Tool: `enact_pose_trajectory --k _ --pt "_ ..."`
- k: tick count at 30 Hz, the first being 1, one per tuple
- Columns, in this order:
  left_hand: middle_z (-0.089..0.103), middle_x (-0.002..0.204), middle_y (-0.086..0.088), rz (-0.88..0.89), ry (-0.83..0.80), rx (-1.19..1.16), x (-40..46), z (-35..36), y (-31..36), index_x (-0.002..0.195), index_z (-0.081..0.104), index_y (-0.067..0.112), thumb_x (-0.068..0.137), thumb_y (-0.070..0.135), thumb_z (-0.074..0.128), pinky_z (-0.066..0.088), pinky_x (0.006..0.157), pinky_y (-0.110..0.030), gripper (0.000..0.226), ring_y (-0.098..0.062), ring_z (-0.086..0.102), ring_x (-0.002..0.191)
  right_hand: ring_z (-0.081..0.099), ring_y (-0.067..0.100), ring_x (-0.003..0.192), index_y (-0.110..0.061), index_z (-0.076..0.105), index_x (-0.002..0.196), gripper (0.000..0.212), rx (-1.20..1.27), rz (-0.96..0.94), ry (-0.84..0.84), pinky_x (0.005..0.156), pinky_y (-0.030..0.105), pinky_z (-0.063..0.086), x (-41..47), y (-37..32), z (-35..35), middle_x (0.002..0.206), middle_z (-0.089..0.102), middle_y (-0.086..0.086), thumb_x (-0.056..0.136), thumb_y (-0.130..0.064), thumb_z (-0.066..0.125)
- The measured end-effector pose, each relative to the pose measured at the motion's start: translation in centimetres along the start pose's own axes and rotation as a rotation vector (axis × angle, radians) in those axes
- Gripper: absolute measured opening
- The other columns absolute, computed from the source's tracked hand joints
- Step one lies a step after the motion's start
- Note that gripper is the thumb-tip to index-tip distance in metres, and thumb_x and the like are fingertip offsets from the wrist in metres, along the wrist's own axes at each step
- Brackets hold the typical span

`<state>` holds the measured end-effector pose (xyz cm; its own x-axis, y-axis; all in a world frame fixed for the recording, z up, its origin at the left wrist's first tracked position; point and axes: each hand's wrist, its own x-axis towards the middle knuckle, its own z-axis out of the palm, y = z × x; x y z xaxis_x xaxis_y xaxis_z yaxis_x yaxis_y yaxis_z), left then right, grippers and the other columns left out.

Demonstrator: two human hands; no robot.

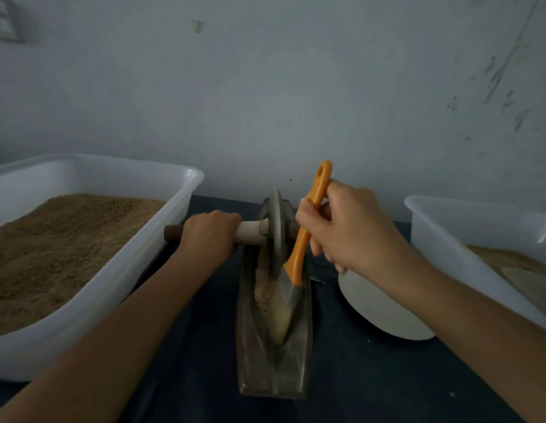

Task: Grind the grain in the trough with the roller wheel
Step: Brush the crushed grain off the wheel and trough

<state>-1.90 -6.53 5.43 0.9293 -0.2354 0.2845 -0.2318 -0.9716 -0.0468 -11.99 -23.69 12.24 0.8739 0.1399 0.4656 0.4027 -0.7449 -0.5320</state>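
A dark blue tabletop (372,377) meets a pale grey wall. At its centre lies the long grey metal trough (273,355) holding tan grain (263,290); the grey roller wheel (276,227) stands upright in it. The left hand (209,232) grasps the wheel's wooden axle (250,232) at nine o'clock. The right hand (345,227) grips an orange-handled brush (305,239), bristles in the trough. White plastic tubs (161,239) of tan meal flank it.

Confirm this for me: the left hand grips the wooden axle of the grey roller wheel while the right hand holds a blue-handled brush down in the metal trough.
Not quite: the brush handle is orange, not blue, as the head view shows. The rest stands: the left hand grips the wooden axle of the grey roller wheel, and the right hand holds the brush with its bristles down in the metal trough.
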Motion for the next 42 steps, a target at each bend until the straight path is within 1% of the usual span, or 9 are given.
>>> enact_pose_trajectory --k 6,13,17,19,23,28,34,38,42 --pt "0.060 0.105 -0.001 0.019 -0.007 -0.003 -0.2 0.0 -0.1 0.108 0.049 0.021 0.089 0.026 0.055 0.042 0.079 -0.030 0.021 -0.017 0.058 0.094 0.051 -0.001 0.035 -0.019 0.046 0.076 0.022 -0.082 0.006 0.009 0.034 0.008 0.033 -0.6 0.5 0.0 0.055 0.057 -0.002 0.095 -0.029 0.047" --pt "0.059 0.110 0.002 0.056 0.058 0.020 -0.9 0.1 0.0 0.109 0.047 0.022 0.090 0.028 0.054 0.039 0.083 -0.028 0.022 -0.016 0.057 0.099 0.049 0.013 0.033 -0.004 0.052 0.082 0.022 0.370 0.093 0.404 0.034 0.022 0.041 1.6 2.0 -5.7 0.051 0.062 -0.001 0.095 -0.020 0.045" --pt "0.059 0.109 0.005 0.096 0.148 -0.005 -2.4 0.3 -0.2 0.107 0.047 0.024 0.087 0.030 0.058 0.038 0.086 -0.026 0.023 -0.014 0.056 0.099 0.061 0.018 0.043 -0.005 0.053 0.089 0.021 0.384 0.069 0.519 0.040 0.025 0.050 4.0 3.3 -5.7 0.056 0.065 0.004 0.097 -0.022 0.046" --pt "0.062 0.101 0.004 0.126 0.250 -0.026 -3.6 0.3 0.0 0.103 0.052 0.022 0.081 0.028 0.066 0.040 0.080 -0.027 0.027 -0.016 0.059 0.093 0.063 0.015 0.045 -0.002 0.055 0.086 0.025 0.288 0.061 0.499 0.043 0.025 0.052 5.1 4.1 -4.3 0.060 0.066 0.005 0.097 -0.023 0.047" --pt "0.062 0.066 -0.004 0.222 0.418 -0.085 -5.3 0.5 -0.2 0.076 0.064 0.010 0.039 0.010 0.090 0.047 0.051 -0.034 0.046 -0.023 0.061 0.057 0.063 0.008 0.048 -0.003 0.056 0.088 0.026 0.028 0.021 0.367 0.052 0.029 0.056 6.6 5.4 -0.5 0.061 0.065 -0.002 0.096 -0.026 0.047" --pt "0.062 0.070 -0.009 0.256 0.550 -0.095 -6.6 1.0 -0.4 0.079 0.066 0.006 0.042 0.003 0.087 0.048 0.054 -0.035 0.042 -0.026 0.058 0.058 0.064 0.022 0.060 -0.008 0.047 0.093 0.020 -0.179 -0.069 0.276 0.059 0.043 0.055 7.9 6.0 2.3 0.068 0.066 0.009 0.098 -0.027 0.045" --pt "0.062 0.072 -0.010 0.251 0.602 -0.083 -7.4 1.3 -0.4 0.079 0.066 0.005 0.044 0.002 0.086 0.046 0.056 -0.036 0.041 -0.027 0.058 0.060 0.062 0.016 0.054 -0.010 0.044 0.094 0.019 -0.285 -0.173 0.204 0.055 0.034 0.053 7.3 5.4 3.3 0.061 0.062 0.003 0.099 -0.029 0.041" --pt "0.061 0.072 -0.010 0.249 0.603 -0.088 -7.5 1.3 -0.4 0.079 0.066 0.006 0.046 0.003 0.085 0.045 0.057 -0.036 0.038 -0.027 0.057 0.061 0.062 0.016 0.056 -0.011 0.046 0.085 0.023 -0.246 -0.129 0.106 0.064 0.038 0.053 6.0 5.5 3.3 0.064 0.065 0.005 0.098 -0.030 0.042" --pt "0.060 0.071 -0.009 0.251 0.617 -0.096 -7.3 1.4 -0.4 0.079 0.065 0.006 0.050 0.001 0.082 0.043 0.057 -0.035 0.034 -0.027 0.056 0.060 0.061 0.008 0.049 -0.012 0.051 0.079 0.029 -0.152 -0.159 0.218 0.057 0.035 0.055 6.0 5.1 1.8 0.060 0.065 0.001 0.094 -0.035 0.041"
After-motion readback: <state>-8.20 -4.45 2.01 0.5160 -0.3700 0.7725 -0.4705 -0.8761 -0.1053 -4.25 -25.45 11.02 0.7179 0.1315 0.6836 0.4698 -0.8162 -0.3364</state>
